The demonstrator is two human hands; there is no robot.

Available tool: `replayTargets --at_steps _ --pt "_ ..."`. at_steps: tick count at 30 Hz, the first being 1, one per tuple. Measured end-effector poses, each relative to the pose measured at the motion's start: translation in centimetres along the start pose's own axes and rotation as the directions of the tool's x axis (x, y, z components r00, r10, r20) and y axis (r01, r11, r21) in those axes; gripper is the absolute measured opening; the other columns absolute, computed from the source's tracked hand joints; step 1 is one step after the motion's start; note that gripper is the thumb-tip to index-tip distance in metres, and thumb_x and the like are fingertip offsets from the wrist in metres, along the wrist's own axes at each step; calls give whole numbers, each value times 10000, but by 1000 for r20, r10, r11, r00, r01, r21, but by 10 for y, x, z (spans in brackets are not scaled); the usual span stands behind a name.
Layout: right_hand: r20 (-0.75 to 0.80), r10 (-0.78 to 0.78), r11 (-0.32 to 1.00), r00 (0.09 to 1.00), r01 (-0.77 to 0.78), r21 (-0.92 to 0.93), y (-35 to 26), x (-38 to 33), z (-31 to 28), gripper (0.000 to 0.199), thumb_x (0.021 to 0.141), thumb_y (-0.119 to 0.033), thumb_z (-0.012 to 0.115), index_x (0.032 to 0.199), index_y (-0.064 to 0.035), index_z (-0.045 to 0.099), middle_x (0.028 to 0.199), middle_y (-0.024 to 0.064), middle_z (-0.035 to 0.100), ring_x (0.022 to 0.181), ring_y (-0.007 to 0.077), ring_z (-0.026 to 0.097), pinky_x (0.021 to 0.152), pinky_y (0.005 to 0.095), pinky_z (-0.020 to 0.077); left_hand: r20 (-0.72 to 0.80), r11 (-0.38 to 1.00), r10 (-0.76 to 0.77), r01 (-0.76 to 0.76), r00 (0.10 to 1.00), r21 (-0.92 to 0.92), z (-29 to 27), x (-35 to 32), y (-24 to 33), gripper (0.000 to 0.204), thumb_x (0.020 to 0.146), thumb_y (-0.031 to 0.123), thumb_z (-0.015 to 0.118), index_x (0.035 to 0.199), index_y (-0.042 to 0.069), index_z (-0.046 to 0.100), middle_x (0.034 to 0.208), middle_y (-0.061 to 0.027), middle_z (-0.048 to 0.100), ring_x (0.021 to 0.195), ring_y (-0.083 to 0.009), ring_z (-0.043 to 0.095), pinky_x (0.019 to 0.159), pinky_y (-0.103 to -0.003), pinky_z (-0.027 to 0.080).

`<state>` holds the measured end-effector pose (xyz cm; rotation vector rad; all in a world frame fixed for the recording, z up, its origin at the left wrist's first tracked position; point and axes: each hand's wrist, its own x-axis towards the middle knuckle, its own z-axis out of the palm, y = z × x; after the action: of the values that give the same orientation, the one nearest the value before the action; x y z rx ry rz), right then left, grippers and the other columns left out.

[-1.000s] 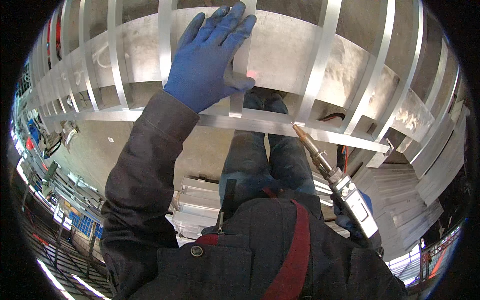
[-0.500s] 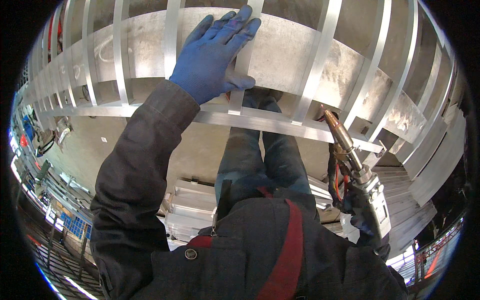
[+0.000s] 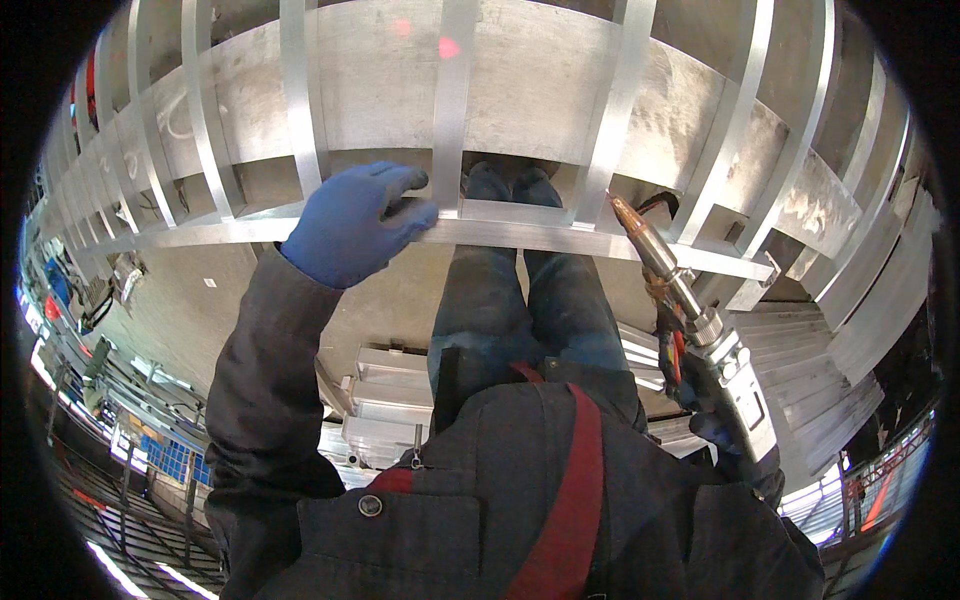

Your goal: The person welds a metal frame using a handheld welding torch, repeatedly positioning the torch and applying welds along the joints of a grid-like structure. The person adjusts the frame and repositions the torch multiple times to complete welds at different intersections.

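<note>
My left hand (image 3: 355,225), in a blue glove, hovers over the near rail (image 3: 520,232) of a silvery metal frame. Its fingers bend loosely, with a gap between them and the thumb. Just to its right, a flat crossbar (image 3: 452,100) meets that rail and carries a pink-red light spot near its far part. On the right side, my right hand (image 3: 712,425), in a dark glove and partly hidden, grips a welding gun (image 3: 700,320). The gun's copper nozzle points up and left, near where another crossbar (image 3: 612,120) meets the rail.
A wide metal plate (image 3: 370,90) runs beneath the crossbars. Metal profiles (image 3: 395,385) lie on the floor beside my legs (image 3: 490,310). Long flat metal pieces (image 3: 810,370) are stacked at right. Racks and bars (image 3: 130,390) stand at far left.
My left hand has come off the crossbar and drawn back toward me and left, its fingers now bent. The gun's nozzle has shifted slightly left. Reddish spots now show on the crossbar and plate.
</note>
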<state>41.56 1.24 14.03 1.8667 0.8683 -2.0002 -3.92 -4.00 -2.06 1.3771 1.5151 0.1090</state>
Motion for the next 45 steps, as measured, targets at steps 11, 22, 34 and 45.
replayTargets --at_steps 11,22,34,45 --pt "56 -22 986 998 30 -161 8 2 -7 706 784 -404 933 1289 -12 633 1008 37 678 862 130 658 749 300 551 249 894 -230 305 941 -329 4 13 2 296 1010 295 670 1034 0 685 777 -76 641 615 -124 584 565 -297 517" --pt "74 -102 924 992 122 -363 12 8 -1 750 759 -394 947 1308 6 630 1040 55 682 881 144 659 781 306 543 259 871 -242 327 935 -367 2 14 1 342 995 314 688 1126 1 730 739 -65 643 615 -123 588 576 -296 524" --pt "107 -251 912 962 272 -305 9 8 4 768 758 -388 951 1330 9 626 1099 67 681 929 160 671 803 314 549 247 887 -198 281 948 -366 2 14 -4 378 981 301 711 1205 -3 730 787 -93 698 599 -136 601 585 -295 532" --pt "-39 44 999 998 -44 -3 11 1 12 741 713 -441 979 1220 -1 666 1061 60 688 920 168 678 805 318 547 278 891 -234 320 932 -321 -1 16 1 365 980 305 713 1173 -4 732 787 -102 701 607 -144 624 584 -307 542"
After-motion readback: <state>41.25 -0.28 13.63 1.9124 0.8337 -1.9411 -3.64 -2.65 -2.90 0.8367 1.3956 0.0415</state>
